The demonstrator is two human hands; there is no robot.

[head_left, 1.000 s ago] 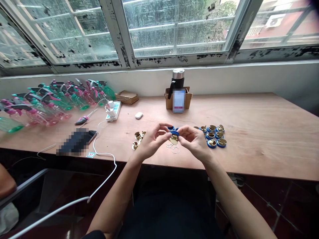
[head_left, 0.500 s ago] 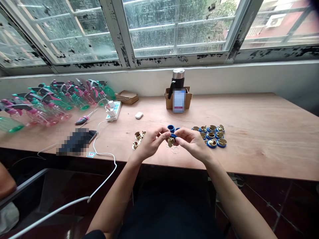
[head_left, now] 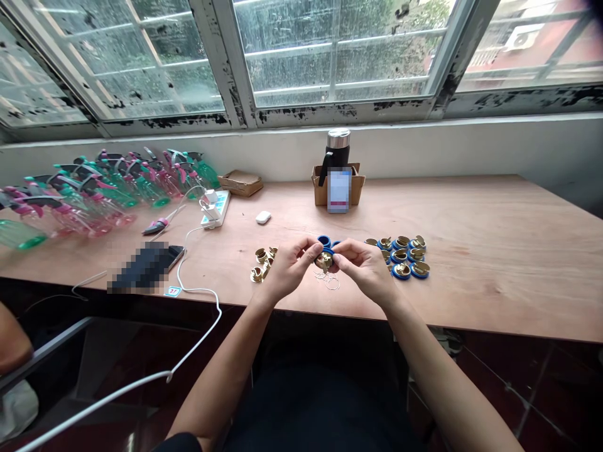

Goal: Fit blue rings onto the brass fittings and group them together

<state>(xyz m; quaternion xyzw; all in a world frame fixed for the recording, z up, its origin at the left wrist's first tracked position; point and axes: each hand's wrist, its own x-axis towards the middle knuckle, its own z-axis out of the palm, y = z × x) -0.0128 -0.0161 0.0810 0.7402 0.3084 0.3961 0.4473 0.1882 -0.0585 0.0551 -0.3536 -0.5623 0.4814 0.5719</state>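
Between both hands, just above the table's front part, is a brass fitting with a blue ring (head_left: pixel 325 259). My left hand (head_left: pixel 295 265) pinches its left side and my right hand (head_left: pixel 360 262) pinches its right side. Behind it stand blue rings (head_left: pixel 323 241), partly hidden by my fingers. Thin pale loops (head_left: pixel 332 282) lie on the wood below. Left of my left hand are several brass fittings without blue rings (head_left: pixel 257 274), some covered by the hand. Beyond my right hand several brass fittings in blue rings (head_left: pixel 401 270) sit in rows.
A black flask (head_left: pixel 338 154) stands in a cardboard box (head_left: pixel 358 188) with a blurred-screen device before it. To the left are several spray bottles (head_left: pixel 94 204), a power strip (head_left: pixel 219 210), a phone (head_left: pixel 151 267), a white case (head_left: pixel 263 217) and a white cable (head_left: pixel 217 314). Another person's arm (head_left: pixel 12 342) shows at far left.
The brass fitting has turned in my fingers, so its brass face shows more squarely now. Both hands keep their grip in nearly the same place.
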